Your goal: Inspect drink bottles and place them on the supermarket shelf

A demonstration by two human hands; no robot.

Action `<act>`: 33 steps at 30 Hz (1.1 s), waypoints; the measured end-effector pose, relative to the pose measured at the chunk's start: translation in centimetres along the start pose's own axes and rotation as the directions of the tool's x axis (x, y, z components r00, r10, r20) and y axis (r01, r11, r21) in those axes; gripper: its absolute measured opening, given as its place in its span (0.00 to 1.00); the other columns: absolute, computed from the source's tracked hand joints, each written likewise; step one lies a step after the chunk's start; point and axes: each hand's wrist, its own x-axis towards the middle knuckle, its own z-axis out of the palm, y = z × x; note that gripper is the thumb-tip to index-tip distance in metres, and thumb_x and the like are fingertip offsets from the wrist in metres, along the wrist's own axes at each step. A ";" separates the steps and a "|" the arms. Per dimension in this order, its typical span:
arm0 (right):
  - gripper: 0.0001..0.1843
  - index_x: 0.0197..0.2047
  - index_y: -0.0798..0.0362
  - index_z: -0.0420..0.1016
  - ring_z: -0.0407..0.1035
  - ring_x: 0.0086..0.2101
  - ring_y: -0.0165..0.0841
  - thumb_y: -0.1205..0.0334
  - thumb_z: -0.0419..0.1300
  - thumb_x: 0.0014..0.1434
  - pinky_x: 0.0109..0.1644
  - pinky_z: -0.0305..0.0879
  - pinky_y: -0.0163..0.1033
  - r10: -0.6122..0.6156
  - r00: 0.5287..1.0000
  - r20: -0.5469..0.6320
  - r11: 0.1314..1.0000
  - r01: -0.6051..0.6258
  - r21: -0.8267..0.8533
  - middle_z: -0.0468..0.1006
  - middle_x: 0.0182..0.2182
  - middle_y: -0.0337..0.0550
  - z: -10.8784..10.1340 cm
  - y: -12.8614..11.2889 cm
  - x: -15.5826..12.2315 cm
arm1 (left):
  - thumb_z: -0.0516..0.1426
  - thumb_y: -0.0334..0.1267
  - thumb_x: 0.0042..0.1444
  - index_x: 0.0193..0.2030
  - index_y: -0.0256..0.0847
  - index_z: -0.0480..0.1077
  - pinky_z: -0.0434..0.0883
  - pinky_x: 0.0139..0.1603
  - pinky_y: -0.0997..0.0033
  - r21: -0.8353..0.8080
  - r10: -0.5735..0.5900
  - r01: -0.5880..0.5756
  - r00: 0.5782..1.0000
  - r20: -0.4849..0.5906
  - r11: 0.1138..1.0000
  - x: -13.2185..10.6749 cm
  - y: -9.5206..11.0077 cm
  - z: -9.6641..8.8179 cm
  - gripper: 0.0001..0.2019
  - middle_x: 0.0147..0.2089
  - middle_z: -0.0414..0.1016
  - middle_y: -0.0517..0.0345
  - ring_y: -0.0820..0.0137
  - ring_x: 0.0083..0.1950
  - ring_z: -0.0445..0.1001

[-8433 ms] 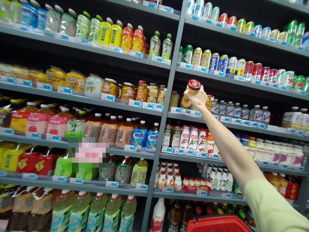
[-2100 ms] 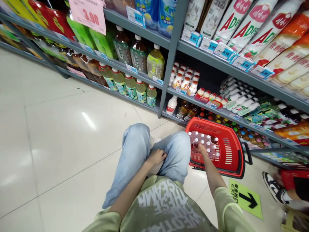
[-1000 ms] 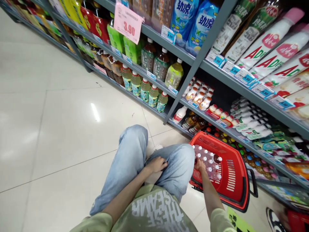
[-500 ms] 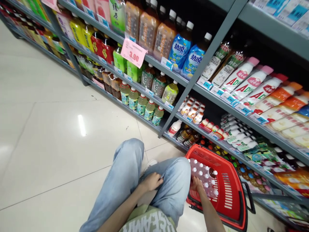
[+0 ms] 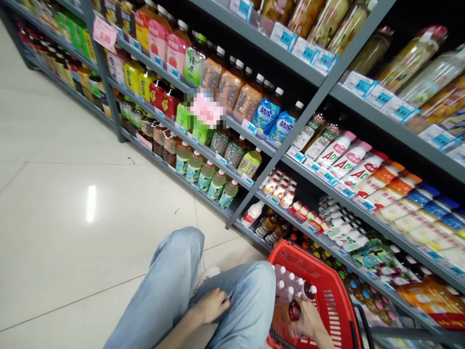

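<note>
In the red shopping basket [image 5: 337,291], my right hand [image 5: 308,317] is closed round the neck of a bottle [image 5: 279,312] with a dark red cap and an amber-looking body. Beside it stand several clear, white-capped bottles [image 5: 286,281] packed together, and a dark bottle [image 5: 309,290] with a white cap. My left hand [image 5: 214,305] rests against my thigh, its fingers curled in. Whether anything small is in those fingers I cannot make out.
Shelves of drinks run diagonally along the right and top, with green-labelled bottles [image 5: 207,174] low down and white milk-drink bottles [image 5: 358,162] higher. A pink price sign [image 5: 207,109] juts out. Pale tiled floor [image 5: 54,218] lies to the left. The basket stands close against the shelf.
My right hand has gone from the side of the white-capped bottles to gripping a dark-red-capped bottle in the basket. The left hand's fingers look more curled. The view has tilted upward.
</note>
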 end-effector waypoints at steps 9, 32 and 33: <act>0.30 0.50 0.43 0.82 0.81 0.47 0.56 0.58 0.64 0.40 0.50 0.78 0.53 -0.082 0.958 -0.274 0.995 0.095 0.032 0.84 0.47 0.50 -11.2 -0.3 -1.5 | 0.42 0.43 0.68 0.43 0.32 0.80 0.76 0.54 0.45 0.019 0.067 -0.066 0.997 -0.049 0.998 -0.9 -0.5 0.5 0.26 0.48 0.81 0.26 0.39 0.52 0.81; 0.21 0.47 0.52 0.79 0.73 0.39 0.38 0.62 0.69 0.47 0.47 0.70 0.40 -0.542 0.756 -0.366 0.718 0.643 0.267 0.75 0.39 0.42 -23.8 -22.2 -4.0 | 0.67 0.63 0.54 0.63 0.48 0.69 0.71 0.55 0.52 -0.940 0.217 -0.221 0.935 -0.280 -0.261 -1.7 0.7 -0.6 0.35 0.63 0.71 0.45 0.51 0.62 0.69; 0.21 0.46 0.52 0.79 0.73 0.39 0.38 0.61 0.69 0.47 0.46 0.69 0.40 -0.552 0.757 -0.350 0.705 0.647 0.288 0.75 0.39 0.42 -23.2 -22.9 -3.4 | 0.68 0.64 0.52 0.63 0.49 0.68 0.72 0.55 0.49 -0.937 0.286 -0.166 0.923 -0.257 -0.308 -2.1 0.7 -0.4 0.37 0.64 0.70 0.45 0.48 0.62 0.69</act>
